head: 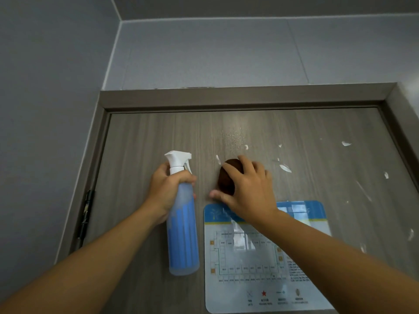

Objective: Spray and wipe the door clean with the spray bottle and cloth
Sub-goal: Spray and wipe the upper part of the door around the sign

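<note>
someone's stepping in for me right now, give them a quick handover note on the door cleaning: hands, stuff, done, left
Left hand grips the spray bottle by its neck, upright, close to the door.
Right hand presses the brown cloth flat against the door, just above the floor-plan sign.
Done: a patch of spray droplets sits above the cloth.
Left: white smears remain to the right of the cloth and down the door's right side; wipe the wet patch, then spray and wipe those.
</note>
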Demonstrator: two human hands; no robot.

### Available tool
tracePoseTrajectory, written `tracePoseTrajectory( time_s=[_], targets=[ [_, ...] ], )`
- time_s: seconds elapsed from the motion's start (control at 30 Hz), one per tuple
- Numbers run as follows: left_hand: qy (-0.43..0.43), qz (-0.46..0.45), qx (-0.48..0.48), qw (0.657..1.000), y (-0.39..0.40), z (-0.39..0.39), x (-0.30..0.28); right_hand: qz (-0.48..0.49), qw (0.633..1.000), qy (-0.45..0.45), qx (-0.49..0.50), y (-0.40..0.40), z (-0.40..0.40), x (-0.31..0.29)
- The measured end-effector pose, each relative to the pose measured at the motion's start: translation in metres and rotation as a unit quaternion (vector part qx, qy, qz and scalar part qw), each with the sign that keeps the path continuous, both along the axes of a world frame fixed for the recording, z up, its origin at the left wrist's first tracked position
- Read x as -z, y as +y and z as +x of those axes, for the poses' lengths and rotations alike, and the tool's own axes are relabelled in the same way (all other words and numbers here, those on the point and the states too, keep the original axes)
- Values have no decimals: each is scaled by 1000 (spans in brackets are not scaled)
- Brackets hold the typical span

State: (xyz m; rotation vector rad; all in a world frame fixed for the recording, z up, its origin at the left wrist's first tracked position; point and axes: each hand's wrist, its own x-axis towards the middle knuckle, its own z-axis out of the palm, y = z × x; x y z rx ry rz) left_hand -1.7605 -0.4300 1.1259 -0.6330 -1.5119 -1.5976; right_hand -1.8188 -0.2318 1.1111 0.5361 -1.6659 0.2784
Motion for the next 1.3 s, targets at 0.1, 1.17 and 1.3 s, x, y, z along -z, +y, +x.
tracePoseTrajectory(
  time_s=[0.1,1.17,1.3],
  targets=[
    [-4,10,4,1000,-6,-7,-2,51,998,15,40,3,-7,18],
    [36,-36,-164,985,-2,-27,0,121,986,87,77,-6,-14,-83],
    [35,-36,-174,983,0,-28,0,82,991,74,80,-21,-10,-118]
  ],
)
